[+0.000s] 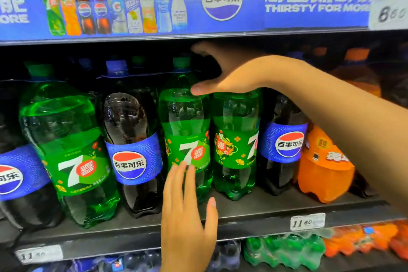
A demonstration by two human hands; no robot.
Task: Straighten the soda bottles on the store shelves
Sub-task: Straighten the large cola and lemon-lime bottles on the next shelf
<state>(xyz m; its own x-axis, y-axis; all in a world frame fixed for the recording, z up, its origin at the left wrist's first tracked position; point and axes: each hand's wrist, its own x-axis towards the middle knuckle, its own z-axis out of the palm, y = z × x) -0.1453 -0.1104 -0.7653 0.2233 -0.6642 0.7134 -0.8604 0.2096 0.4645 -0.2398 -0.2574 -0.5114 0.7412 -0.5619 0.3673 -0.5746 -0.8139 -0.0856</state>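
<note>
Fingers of the left hand lie straight and close together against the lower front of the middle green soda bottle, which stands on the shelf. The right hand reaches in from the right and spreads wide, thumb on that bottle's shoulder. It hides the cap of the neighbouring green bottle, and its fingertips blur into shadow.
</note>
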